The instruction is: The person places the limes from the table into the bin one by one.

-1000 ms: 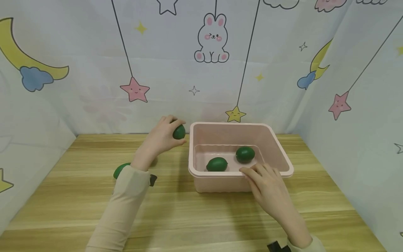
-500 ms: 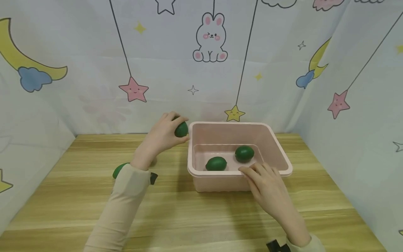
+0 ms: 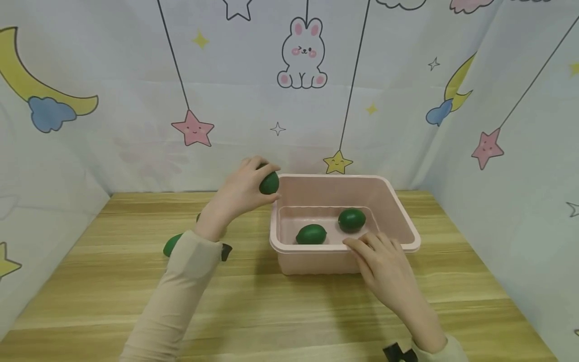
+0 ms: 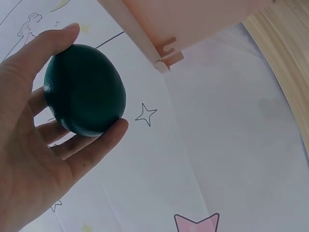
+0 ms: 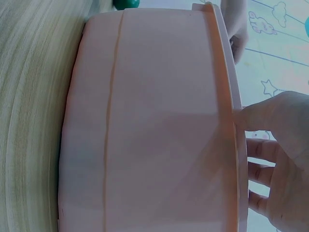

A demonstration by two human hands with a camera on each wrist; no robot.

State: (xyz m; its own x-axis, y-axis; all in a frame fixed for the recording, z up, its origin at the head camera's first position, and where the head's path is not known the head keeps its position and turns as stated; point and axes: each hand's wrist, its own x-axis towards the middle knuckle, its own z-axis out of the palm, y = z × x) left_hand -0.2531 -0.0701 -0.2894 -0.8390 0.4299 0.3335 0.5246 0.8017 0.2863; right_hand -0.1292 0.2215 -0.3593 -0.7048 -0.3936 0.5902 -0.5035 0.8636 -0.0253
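My left hand (image 3: 246, 188) holds a dark green lime (image 3: 270, 183) at the back left corner of a pink plastic bin (image 3: 316, 261), about level with the rim. In the left wrist view, thumb and fingers curl round this lime (image 4: 87, 92), beside the bin's edge (image 4: 140, 34). Inside the bin lie two more limes, one front left (image 3: 311, 235) and one further back (image 3: 352, 220). My right hand (image 3: 386, 274) grips the bin's front rim; in the right wrist view its thumb lies on the near side of the rim (image 5: 236, 145), fingers beyond.
On the wooden table (image 3: 271, 322), a green lime (image 3: 172, 245) is partly hidden behind the left sleeve. A sliver of another green thing (image 3: 198, 217) shows beside the left wrist. A printed white curtain (image 3: 239, 100) closes off the back and sides.
My left hand, with the lime in it, has moved right and slightly up, to the bin's left rim. A green sliver now shows behind the left wrist. The right hand stays on the rim.
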